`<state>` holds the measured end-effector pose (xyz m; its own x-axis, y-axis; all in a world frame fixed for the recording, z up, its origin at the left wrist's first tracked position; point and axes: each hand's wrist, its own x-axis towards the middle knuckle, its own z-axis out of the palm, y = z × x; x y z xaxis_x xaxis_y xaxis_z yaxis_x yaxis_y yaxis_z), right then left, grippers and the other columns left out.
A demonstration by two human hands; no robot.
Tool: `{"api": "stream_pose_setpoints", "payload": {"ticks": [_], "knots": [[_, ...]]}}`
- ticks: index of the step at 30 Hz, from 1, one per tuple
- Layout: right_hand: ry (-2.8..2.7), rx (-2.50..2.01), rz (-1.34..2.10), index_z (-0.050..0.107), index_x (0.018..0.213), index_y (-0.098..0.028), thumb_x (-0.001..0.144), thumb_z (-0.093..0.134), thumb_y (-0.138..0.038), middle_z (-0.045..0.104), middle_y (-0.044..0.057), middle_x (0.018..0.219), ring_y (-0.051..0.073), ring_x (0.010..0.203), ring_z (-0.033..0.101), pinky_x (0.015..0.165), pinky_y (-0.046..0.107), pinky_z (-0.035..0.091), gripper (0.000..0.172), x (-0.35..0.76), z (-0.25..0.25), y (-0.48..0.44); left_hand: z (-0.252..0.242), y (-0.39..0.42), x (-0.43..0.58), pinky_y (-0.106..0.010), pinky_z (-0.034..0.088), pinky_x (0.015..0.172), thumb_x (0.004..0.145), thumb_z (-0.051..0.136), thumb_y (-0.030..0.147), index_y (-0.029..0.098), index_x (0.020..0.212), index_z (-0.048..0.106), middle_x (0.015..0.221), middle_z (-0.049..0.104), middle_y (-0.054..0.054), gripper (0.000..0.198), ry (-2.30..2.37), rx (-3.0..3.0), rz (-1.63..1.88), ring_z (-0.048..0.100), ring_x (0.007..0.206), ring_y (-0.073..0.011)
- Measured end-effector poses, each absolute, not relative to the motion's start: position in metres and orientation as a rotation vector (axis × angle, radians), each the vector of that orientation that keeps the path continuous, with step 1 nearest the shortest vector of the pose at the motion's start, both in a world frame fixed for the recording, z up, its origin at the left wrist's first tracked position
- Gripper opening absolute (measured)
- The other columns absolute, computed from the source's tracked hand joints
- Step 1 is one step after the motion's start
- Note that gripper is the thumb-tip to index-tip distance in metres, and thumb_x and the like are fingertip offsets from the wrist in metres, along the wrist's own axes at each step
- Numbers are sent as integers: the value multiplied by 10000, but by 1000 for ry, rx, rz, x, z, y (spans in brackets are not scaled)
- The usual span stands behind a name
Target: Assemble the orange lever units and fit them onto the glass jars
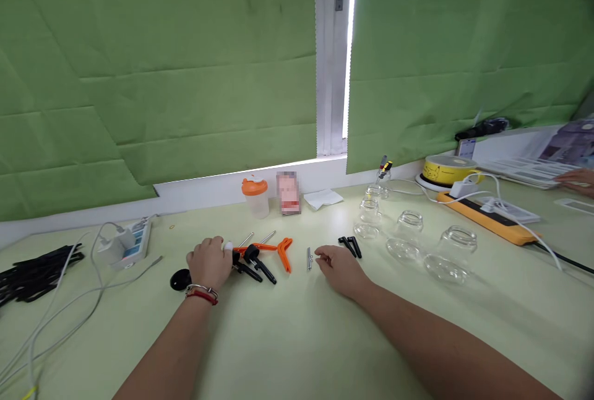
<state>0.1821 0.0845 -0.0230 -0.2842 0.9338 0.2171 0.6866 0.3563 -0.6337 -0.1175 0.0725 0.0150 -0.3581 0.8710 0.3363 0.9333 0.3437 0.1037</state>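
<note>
My left hand (210, 261) rests on the pale green table with fingers curled, pressing on the end of a black and orange tool part (254, 259). A bracelet sits on that wrist. A black round piece (179, 278) lies just left of it. My right hand (340, 269) lies on the table, its fingertips pinched at small metal pins (309, 258). Two black handles (351, 246) lie just beyond that hand. An orange Y-shaped piece (284, 251) sits between the hands.
Several clear glass jars (410, 233) lie right of centre. An orange-lidded cup (255, 195) stands at the back. A white power strip (134, 242) with cables is at left, an orange power strip (492, 217) at right. Another person's hand (578, 180) is far right.
</note>
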Motion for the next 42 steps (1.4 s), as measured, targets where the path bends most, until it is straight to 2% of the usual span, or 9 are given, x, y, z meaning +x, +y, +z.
{"api": "stream_pose_setpoints", "payload": {"ticks": [4,9,17,19,22,26,29,36,42], "knots": [[-2116,-1365,510,668,968,-190,846,445,-227,654,60,917,170,777,597,697,275,436,257,182,-24,85,14,72,-129,-471,319,826,793,371,291,156,938,623,1047,615,-170,320,-2423,-1473,-263,532,996,-339],[-2314,-1251,426,675,975,-211,842,443,-187,614,51,987,164,820,593,731,272,422,269,178,-24,79,6,77,-143,-473,321,812,759,413,313,135,935,631,1011,634,-191,331,-2602,-1505,-143,560,958,-352],[-2483,-1185,309,664,792,-187,832,456,-142,587,49,936,161,829,553,694,262,404,216,175,-23,77,-1,78,-147,-446,371,787,693,478,249,143,915,648,971,655,-193,298,-2604,-1586,-75,589,951,-347],[-2484,-1171,294,663,865,-185,824,466,-130,599,59,961,178,884,540,749,280,408,209,174,-21,76,-2,79,-148,-441,394,760,682,484,222,145,909,645,982,652,-190,289,-2616,-1603,-64,595,936,-346],[-2506,-1094,271,607,1101,-206,833,488,-161,603,73,1097,218,1053,487,901,347,364,296,169,-18,72,-5,80,-150,-431,425,711,666,498,199,155,922,640,1017,643,-190,296,-2642,-1616,-54,595,938,-355],[-2606,-1011,316,440,1314,-278,887,450,-308,446,50,1381,271,1302,293,1057,473,174,428,161,-20,65,-5,81,-150,-409,451,663,670,490,185,156,966,630,1043,635,-197,328,-2669,-1616,-55,591,956,-356],[-2655,-1007,407,378,1361,-310,916,374,-365,381,19,1438,291,1362,196,1083,525,45,448,158,-26,65,-3,80,-149,-394,459,651,685,479,173,147,975,625,1031,634,-194,326,-2671,-1615,-58,596,940,-344],[-2605,-969,459,437,1323,-285,904,395,-329,499,14,1351,277,1351,239,1091,519,-3,423,160,-26,65,9,76,-136,-401,461,684,777,384,143,136,1042,579,1069,573,-202,329,-2579,-1541,-104,545,1002,-333],[-2520,-964,345,644,960,-238,863,471,-258,699,29,980,244,1180,455,1070,481,86,199,160,-21,64,23,63,-98,-355,454,655,848,223,75,96,1202,482,1080,544,-184,439,-2168,-1556,-253,519,976,-291]]}}
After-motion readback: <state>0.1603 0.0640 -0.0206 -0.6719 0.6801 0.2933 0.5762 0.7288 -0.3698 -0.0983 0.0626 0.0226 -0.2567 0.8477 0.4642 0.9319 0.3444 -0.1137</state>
